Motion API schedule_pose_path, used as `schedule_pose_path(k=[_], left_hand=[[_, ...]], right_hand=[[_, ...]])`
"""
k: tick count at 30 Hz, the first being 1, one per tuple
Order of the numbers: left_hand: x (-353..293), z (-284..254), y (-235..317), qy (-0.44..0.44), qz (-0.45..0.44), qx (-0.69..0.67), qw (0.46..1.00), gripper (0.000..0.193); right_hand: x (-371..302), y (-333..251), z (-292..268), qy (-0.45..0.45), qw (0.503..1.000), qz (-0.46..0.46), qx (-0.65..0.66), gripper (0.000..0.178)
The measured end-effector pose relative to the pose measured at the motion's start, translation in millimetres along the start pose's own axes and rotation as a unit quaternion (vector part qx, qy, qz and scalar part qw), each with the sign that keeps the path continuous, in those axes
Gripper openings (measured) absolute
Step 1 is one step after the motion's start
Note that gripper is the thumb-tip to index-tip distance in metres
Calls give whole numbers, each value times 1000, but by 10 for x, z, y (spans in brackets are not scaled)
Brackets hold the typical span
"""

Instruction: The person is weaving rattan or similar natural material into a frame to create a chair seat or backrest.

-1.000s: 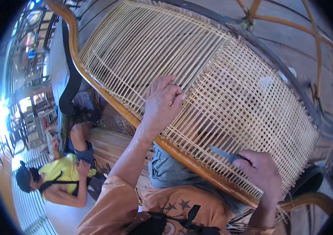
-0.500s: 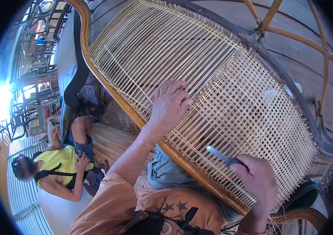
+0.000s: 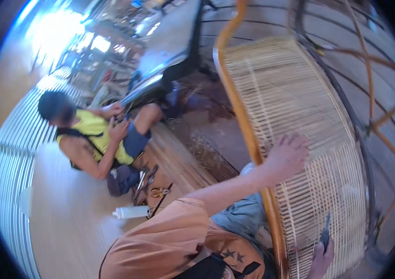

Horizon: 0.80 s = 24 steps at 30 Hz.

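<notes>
A rattan seat panel [image 3: 299, 93] of pale strands spans a curved, orange-brown wooden frame [image 3: 241, 107] in front of me. Its far part shows mostly one-way strands, and its near part a denser crosswise weave [image 3: 341, 195]. My left hand [image 3: 288, 156] rests on the strands where these parts meet, fingers spread and somewhat blurred. Lower down, over the woven part, my right hand [image 3: 320, 260] grips a slim tool [image 3: 326, 230] with a dark handle and a narrow pointed blade. Whether it is a knife or an awl is unclear.
At the left a person in a yellow top [image 3: 95, 135] sits on the boards, hands together. Beside them lie a dark cap [image 3: 122, 181], orange-handled pliers [image 3: 160, 191] and a white bottle [image 3: 131, 212]. A dark-framed piece of furniture [image 3: 179, 60] stands beyond. Rattan poles [image 3: 369, 83] cross at right.
My view has swung left, so the panel appears farther right. The tool's tip now points up rather than up-left. My left hand's fingers look more spread. The other person has brought both hands together.
</notes>
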<state>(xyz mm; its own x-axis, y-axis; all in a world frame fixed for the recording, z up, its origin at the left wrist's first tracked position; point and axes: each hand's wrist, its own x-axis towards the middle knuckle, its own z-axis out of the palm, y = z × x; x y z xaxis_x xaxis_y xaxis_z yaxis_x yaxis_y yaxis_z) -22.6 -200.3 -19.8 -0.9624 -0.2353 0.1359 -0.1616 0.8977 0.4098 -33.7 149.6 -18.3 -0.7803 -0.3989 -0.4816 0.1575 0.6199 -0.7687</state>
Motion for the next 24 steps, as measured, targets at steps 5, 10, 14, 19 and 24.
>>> schedule_pose_path(k=[5, 10, 14, 19, 24], left_hand=[[-711, -405, 95, 140, -98, -9, 985, 51], [-1163, -1, -89, 207, -321, -361, 851, 74], [-1039, -47, 97, 209, -368, -436, 795, 74], [-792, 148, 32, 245, -351, -362, 828, 72], [-541, -184, -573, 298, -304, -409, 807, 54]], right_hand=[[-260, -272, 182, 110, 991, -61, 44, 39], [-473, -557, 410, 217, 959, -4, 181, 39], [-744, -735, 486, 246, 920, -8, 306, 37], [-1009, -552, 406, 244, 923, 17, 298, 32], [-1019, -486, 465, 232, 940, 47, 247, 33]])
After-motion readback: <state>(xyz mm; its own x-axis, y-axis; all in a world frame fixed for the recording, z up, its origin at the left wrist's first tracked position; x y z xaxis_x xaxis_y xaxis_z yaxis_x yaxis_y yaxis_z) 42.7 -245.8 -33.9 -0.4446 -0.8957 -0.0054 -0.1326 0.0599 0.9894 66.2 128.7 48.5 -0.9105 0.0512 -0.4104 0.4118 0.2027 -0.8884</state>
